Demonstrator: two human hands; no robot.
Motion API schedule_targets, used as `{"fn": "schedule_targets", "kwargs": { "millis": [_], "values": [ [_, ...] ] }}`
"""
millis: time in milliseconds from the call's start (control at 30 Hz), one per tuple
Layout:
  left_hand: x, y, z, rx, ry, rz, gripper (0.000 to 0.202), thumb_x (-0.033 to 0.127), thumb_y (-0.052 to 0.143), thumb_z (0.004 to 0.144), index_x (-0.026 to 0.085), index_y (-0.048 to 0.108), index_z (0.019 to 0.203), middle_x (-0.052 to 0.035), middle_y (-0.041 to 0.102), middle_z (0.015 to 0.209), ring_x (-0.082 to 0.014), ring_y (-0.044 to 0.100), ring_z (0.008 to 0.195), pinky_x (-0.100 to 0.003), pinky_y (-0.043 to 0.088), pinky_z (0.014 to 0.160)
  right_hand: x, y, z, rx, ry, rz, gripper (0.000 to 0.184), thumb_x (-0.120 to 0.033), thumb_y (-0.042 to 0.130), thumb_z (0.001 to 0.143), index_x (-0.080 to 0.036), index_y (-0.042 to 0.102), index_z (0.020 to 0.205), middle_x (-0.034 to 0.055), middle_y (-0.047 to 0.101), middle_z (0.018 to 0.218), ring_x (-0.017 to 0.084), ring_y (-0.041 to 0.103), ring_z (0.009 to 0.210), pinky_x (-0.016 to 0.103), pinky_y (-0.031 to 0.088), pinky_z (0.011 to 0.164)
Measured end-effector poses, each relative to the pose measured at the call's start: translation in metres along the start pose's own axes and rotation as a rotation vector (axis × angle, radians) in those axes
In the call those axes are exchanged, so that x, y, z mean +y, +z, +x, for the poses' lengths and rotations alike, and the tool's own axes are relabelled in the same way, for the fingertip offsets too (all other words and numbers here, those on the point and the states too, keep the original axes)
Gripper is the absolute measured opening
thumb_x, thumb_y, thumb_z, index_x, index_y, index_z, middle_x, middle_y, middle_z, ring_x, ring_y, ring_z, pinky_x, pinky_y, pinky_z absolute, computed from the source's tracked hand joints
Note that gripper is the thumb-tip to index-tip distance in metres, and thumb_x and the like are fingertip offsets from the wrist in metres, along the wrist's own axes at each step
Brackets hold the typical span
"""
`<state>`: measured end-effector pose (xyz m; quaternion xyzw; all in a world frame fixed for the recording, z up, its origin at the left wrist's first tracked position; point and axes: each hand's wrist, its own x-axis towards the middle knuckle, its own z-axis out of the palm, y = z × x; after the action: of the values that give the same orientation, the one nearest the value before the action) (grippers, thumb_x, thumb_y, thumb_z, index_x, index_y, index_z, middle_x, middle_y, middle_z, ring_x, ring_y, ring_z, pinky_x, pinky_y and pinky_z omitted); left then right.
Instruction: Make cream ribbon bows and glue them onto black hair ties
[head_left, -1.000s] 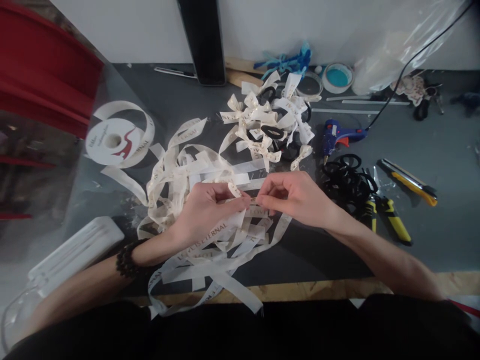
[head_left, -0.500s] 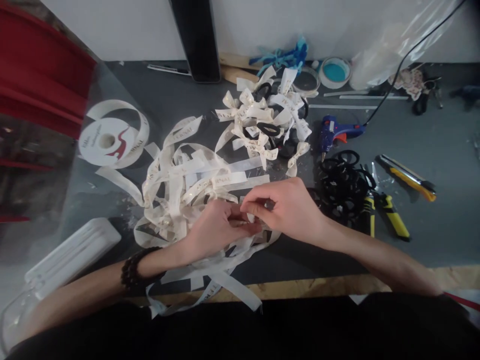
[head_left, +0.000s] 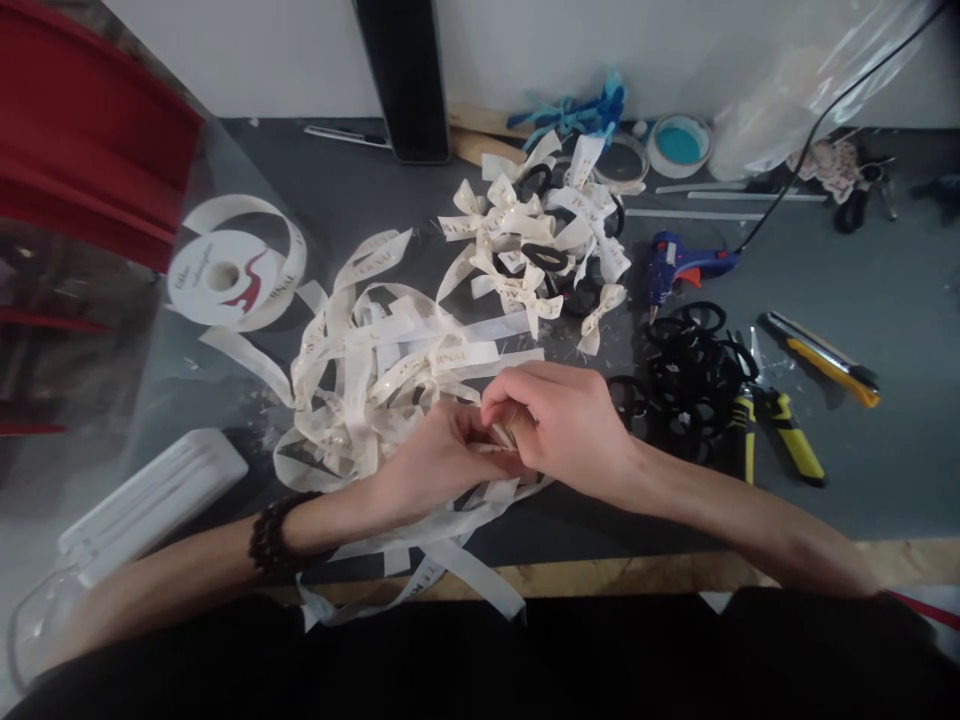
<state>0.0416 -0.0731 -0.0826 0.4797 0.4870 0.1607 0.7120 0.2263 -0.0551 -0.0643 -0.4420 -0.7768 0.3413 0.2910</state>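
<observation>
My left hand (head_left: 442,455) and my right hand (head_left: 562,425) meet at the front of the table, fingers closed round a piece of cream ribbon (head_left: 501,436). Much of that piece is hidden by my fingers. Loose printed ribbon strips (head_left: 360,370) lie in a tangle beside and under my left hand, some hanging over the front edge. Beyond my hands is a heap of ribbon bows (head_left: 517,215) with black hair ties among them. More black hair ties (head_left: 686,375) are piled right of my right hand.
A ribbon spool (head_left: 223,275) stands at the left, behind a white device (head_left: 154,505). On the right are a blue glue gun (head_left: 679,265) with a cable, yellow-handled scissors (head_left: 791,440) and a utility knife (head_left: 821,360). A phone (head_left: 409,85) leans on the back wall.
My right fingers have curled in closer over the ribbon, and the fingertips of both hands are nearer together. The whole view has shifted slightly; the things on the table stay put.
</observation>
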Motion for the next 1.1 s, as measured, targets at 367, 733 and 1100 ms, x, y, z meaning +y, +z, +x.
{"fn": "schedule_targets", "kwargs": {
  "millis": [367, 733, 1100],
  "values": [
    [-0.005, -0.013, 0.009, 0.276, 0.205, -0.252, 0.038, 0.038, 0.090, 0.082, 0.021, 0.079, 0.114, -0.0077, 0.081, 0.116, -0.0229, 0.077, 0.101, -0.032, 0.064, 0.085, 0.019, -0.029, 0.003, 0.014, 0.358, 0.316, 0.025, -0.040, 0.075, 0.095, -0.020, 0.073, 0.109, 0.0056, 0.081, 0.097, 0.020, 0.078, 0.086, 0.031, 0.060, 0.076],
    [-0.003, -0.012, 0.007, 0.276, 0.208, -0.276, 0.025, 0.033, 0.092, 0.081, 0.023, 0.080, 0.100, -0.0028, 0.082, 0.095, -0.0165, 0.075, 0.079, -0.026, 0.060, 0.070, 0.023, -0.024, 0.002, -0.001, 0.382, 0.455, 0.024, -0.030, 0.079, 0.091, -0.019, 0.076, 0.112, 0.0055, 0.082, 0.101, 0.019, 0.079, 0.091, 0.032, 0.063, 0.083],
    [-0.003, -0.022, 0.010, 0.346, 0.162, -0.321, 0.039, 0.057, 0.075, 0.094, 0.019, 0.086, 0.091, -0.0058, 0.080, 0.081, -0.0146, 0.068, 0.069, -0.025, 0.056, 0.067, 0.025, -0.016, -0.001, 0.108, 0.386, 0.483, 0.029, -0.034, 0.080, 0.091, -0.018, 0.073, 0.113, 0.0044, 0.082, 0.093, 0.017, 0.077, 0.080, 0.030, 0.061, 0.076]
  ]
}}
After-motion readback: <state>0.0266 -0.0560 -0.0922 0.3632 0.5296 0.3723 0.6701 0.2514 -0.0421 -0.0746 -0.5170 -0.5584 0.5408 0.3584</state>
